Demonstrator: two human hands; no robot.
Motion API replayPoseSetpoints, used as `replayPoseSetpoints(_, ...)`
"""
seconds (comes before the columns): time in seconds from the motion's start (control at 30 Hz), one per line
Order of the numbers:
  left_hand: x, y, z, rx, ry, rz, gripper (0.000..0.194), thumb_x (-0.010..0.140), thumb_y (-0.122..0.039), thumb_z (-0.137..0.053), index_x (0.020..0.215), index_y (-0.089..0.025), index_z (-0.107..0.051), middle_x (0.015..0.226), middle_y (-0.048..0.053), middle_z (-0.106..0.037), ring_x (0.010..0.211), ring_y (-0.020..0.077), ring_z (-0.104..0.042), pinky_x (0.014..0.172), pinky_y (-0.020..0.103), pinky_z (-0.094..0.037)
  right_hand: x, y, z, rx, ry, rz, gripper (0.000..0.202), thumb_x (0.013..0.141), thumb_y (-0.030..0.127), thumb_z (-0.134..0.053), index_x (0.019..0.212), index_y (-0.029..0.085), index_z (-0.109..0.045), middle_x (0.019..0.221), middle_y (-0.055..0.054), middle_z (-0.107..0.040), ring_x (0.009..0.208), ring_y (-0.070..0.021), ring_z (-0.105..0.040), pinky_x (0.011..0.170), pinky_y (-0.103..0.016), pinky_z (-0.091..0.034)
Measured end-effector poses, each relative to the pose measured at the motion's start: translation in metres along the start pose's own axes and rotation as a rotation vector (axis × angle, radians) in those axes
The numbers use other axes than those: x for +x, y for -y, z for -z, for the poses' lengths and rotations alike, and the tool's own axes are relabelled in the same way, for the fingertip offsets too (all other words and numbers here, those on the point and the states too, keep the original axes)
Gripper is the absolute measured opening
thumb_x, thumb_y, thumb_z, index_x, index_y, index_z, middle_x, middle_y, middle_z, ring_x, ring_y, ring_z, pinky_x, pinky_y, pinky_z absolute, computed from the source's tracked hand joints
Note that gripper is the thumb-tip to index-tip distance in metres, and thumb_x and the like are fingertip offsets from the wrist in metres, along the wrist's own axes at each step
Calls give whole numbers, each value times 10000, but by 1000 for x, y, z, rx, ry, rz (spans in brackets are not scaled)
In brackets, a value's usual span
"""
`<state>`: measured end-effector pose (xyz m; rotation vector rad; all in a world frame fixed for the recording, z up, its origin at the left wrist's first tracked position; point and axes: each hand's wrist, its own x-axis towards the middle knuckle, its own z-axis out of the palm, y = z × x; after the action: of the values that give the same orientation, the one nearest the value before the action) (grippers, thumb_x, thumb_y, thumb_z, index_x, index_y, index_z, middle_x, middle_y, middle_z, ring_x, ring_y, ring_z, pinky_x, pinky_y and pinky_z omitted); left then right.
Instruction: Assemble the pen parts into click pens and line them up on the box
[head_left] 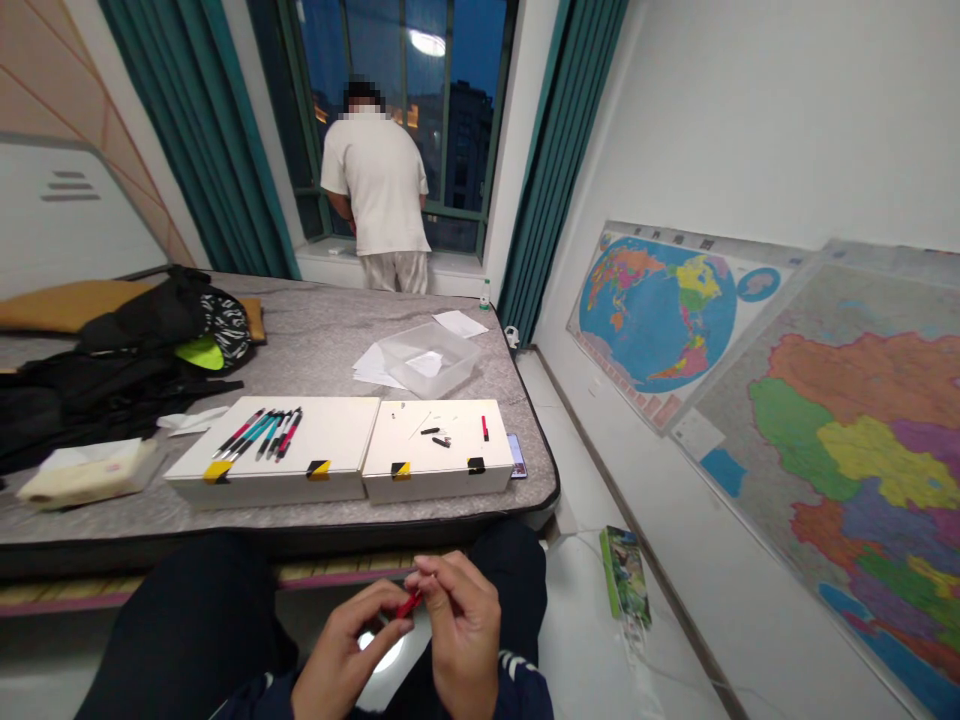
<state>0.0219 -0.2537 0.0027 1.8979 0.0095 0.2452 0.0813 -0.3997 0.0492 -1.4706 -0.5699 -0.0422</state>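
Observation:
Above my lap, my left hand (352, 635) is closed around a short red pen barrel (408, 605). My right hand (465, 635) pinches at the barrel's upper end; whatever small piece lies between its fingertips is hidden. On the right white box (439, 485) in front of me lie another red pen barrel (485, 428), black pen parts (441, 441) and a few thin, tiny pieces. A row of several pens (262, 433) in red, teal, black and grey lies on the left white box (330, 440).
Behind the boxes, a clear plastic bin (431, 375) stands on papers (373, 366). A tissue pack (90, 475) and black backpack (142, 335) lie at left. A phone (517, 456) touches the right box. A person (379, 185) stands at the window. A green box (625, 575) sits on the floor.

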Motion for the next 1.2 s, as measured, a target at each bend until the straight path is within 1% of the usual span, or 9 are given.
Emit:
replayPoseSetpoints(0.2,-6,-3,1,27,-22,11,178,897,-334,-638,942,-198,-743,913,68,-763,846,225,-706,817,262,-552,2,1,-7,-39,47,47,194,941,210,-585,1041,258,-745,845,-42,-699,772,-162,-649,692,-262,-502)
replayPoseSetpoints(0.33,-10,-5,0,18,-68,6,258,900,-359,-623,1044,-184,-745,975,86,-774,892,244,-714,867,295,-561,3,-3,-9,-32,28,82,118,875,185,-668,932,239,-757,803,-37,-696,780,-177,-631,713,-288,-499)
replayPoseSetpoints(0.43,-15,-8,-2,-10,-54,37,308,921,-391,-575,1093,-190,-733,952,69,-774,822,222,-712,824,279,-578,4,-3,-10,-11,-1,52,43,840,197,-713,833,222,-747,761,-26,-670,771,-176,-618,710,-290,-490)
replayPoseSetpoints(0.6,-25,-2,-4,-18,-285,190,406,846,-509,-631,1108,-216,-734,1143,68,-744,1033,283,-673,896,315,-555,9,2,-11,110,44,-133,150,820,315,-744,749,183,-742,791,-40,-643,756,-166,-618,673,-268,-484)
replayPoseSetpoints(0.8,-17,-3,-3,-289,-191,223,474,809,-575,-658,1074,-191,-740,1006,79,-754,964,280,-667,874,338,-548,11,1,-12,187,180,-208,228,864,387,-691,841,183,-790,898,-84,-671,832,-191,-644,727,-285,-498)
replayPoseSetpoints(0.9,-12,-2,-4,-433,-121,259,423,818,-547,-675,982,-162,-735,768,46,-690,672,177,-619,641,248,-537,10,-2,-12,168,207,-204,256,897,400,-648,895,190,-793,915,-89,-673,850,-195,-644,743,-290,-498)
replayPoseSetpoints(1.0,-11,4,-8,-589,-70,325,432,850,-559,-637,939,-140,-696,518,-60,-450,420,68,-341,393,156,-283,8,-3,-12,152,220,-200,272,912,408,-627,899,194,-795,914,-90,-673,842,-193,-642,740,-290,-498)
replayPoseSetpoints(1.1,-12,8,-10,-678,-61,339,463,855,-574,-625,1001,-137,-669,482,-109,-309,409,47,-209,391,151,-151,7,-2,-11,165,234,-192,273,908,416,-629,924,202,-797,934,-97,-674,878,-206,-648,764,-301,-502)
replayPoseSetpoints(1.2,-11,6,-10,-714,-82,336,421,827,-541,-682,992,-154,-676,534,-81,-402,429,46,-256,411,151,-196,6,-1,-11,187,241,-194,268,895,422,-645,956,209,-795,969,-101,-673,908,-213,-650,786,-312,-506)
